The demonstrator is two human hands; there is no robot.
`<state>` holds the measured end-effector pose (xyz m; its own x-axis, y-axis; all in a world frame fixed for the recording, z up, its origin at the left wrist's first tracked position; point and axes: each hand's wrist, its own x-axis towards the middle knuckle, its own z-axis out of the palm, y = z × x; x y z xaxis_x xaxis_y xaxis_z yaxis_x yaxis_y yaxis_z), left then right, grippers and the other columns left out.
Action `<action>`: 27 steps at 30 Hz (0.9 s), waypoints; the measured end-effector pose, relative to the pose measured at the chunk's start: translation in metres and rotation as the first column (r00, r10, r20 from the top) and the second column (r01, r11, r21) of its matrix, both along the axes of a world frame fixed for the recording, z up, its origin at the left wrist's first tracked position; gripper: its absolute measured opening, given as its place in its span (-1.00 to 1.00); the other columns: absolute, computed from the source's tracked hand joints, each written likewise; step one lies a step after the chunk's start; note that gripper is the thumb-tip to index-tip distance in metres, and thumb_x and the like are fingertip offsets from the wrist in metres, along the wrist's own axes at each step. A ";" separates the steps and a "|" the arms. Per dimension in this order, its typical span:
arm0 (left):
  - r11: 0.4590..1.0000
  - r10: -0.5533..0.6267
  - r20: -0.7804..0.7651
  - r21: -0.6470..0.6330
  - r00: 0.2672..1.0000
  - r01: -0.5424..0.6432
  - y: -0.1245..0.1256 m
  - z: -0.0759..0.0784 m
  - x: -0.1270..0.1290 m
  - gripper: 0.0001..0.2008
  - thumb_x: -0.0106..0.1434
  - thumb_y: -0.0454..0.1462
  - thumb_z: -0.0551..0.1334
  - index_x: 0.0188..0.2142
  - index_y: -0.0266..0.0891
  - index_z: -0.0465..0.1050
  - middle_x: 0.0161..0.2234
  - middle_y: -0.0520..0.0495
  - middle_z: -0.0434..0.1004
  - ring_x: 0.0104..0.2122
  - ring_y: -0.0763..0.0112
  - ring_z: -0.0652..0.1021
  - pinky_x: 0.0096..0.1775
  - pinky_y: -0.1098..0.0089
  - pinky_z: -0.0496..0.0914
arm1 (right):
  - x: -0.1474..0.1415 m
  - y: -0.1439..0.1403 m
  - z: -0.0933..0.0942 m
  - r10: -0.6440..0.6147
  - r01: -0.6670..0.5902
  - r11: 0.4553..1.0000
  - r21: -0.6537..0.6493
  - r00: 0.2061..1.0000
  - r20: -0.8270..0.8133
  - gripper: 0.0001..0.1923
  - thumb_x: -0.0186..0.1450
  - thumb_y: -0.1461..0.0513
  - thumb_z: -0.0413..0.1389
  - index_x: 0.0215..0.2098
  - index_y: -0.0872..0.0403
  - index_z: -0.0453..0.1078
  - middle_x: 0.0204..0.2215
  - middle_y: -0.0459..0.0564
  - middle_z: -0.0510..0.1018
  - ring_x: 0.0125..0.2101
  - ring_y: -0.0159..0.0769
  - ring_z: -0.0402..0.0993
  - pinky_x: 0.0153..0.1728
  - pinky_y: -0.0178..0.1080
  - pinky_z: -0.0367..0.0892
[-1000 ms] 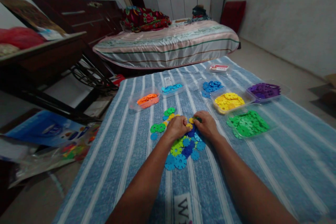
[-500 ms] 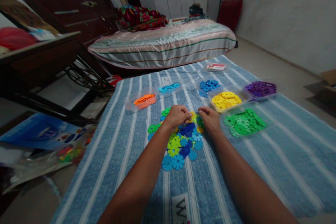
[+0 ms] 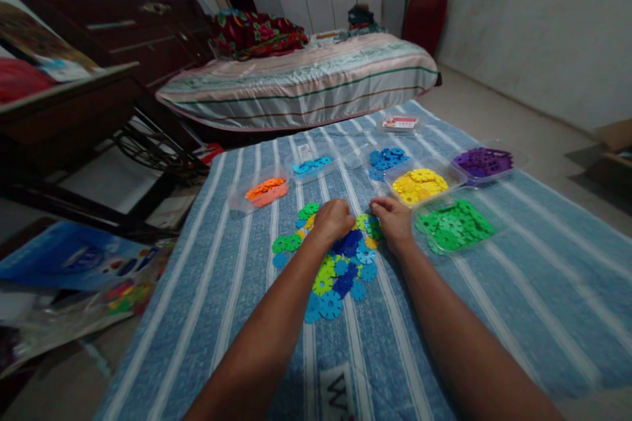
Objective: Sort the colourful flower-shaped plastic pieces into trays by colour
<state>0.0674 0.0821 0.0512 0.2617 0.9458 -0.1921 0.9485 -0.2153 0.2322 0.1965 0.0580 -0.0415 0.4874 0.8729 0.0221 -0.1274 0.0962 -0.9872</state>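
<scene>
The left hand (image 3: 334, 220) curls over the far edge of the mixed pile of notched discs (image 3: 340, 268), its fingers bunched; whether a disc is pinched inside I cannot tell. The right hand (image 3: 391, 218) is at the pile's far right corner, thumb and forefinger close together, just beside a dark green disc (image 3: 374, 229); its grip, too, I cannot make out. The pile lies on the striped cloth (image 3: 227, 322), with loose green discs (image 3: 458, 225) in a clear tub to the pile's right and orange discs (image 3: 266, 191) beyond it to the left.

These discs look like thin plastic: probably very light, fairly stiff, smooth enough to slide over one another, and hard to break. A pinch across the notched rim should suit them. The overlapping ones offer a raised edge; the light-blue disc (image 3: 330, 304) at the pile's near end looks the most exposed.
</scene>
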 end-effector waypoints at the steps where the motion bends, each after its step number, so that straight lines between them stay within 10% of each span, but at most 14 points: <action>1: 1.000 -0.012 -0.055 -0.014 0.998 0.011 -0.003 -0.002 -0.002 -0.89 0.12 -0.31 0.24 -0.39 -0.24 0.58 -0.35 -0.11 0.63 -0.27 0.27 0.59 -0.28 0.41 0.37 | 0.000 0.000 0.000 0.004 -0.004 1.000 -0.002 1.000 0.012 -0.74 0.00 0.10 0.17 -0.42 0.08 0.55 -0.47 -0.04 0.61 -0.40 -0.23 0.49 -0.26 -0.17 0.38; 13: 0.998 0.025 -0.007 -0.053 1.000 -0.025 -0.003 -0.013 -0.006 -0.81 0.04 -0.25 0.34 -0.30 -0.19 0.56 -0.39 -0.01 0.59 -0.33 0.34 0.55 -0.36 0.45 0.31 | -0.001 -0.001 0.000 0.043 -0.043 0.999 -0.009 0.996 0.077 -0.72 0.03 0.07 0.17 -0.42 0.09 0.55 -0.46 -0.02 0.62 -0.38 -0.19 0.51 -0.26 -0.17 0.39; 18: 0.997 0.037 0.058 -0.073 0.998 -0.033 -0.001 -0.016 -0.006 -0.89 -0.03 -0.28 0.37 -0.56 -0.22 0.47 -0.58 0.05 0.44 -0.45 0.38 0.49 -0.45 0.46 0.23 | -0.001 -0.001 0.000 0.058 -0.057 0.998 -0.018 0.995 0.082 -0.71 0.03 0.05 0.16 -0.42 0.08 0.56 -0.45 -0.02 0.62 -0.37 -0.20 0.51 -0.24 -0.17 0.39; 27: 0.967 0.163 0.398 -0.246 0.903 -0.067 0.011 -0.012 -0.027 -0.81 -0.06 -0.40 0.34 -0.68 -0.28 0.36 -0.72 0.14 0.31 -0.65 0.55 0.34 -0.55 0.52 0.19 | 0.000 0.000 -0.001 0.047 -0.047 0.999 -0.009 0.993 0.110 -0.73 0.03 0.09 0.16 -0.42 0.08 0.56 -0.46 -0.04 0.62 -0.37 -0.20 0.51 -0.23 -0.17 0.38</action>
<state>0.0402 0.0929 0.0388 0.2548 0.9198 -0.2983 0.7720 -0.0078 0.6356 0.1968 0.0579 -0.0422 0.4407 0.8951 0.0677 -0.0224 0.0864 -0.9960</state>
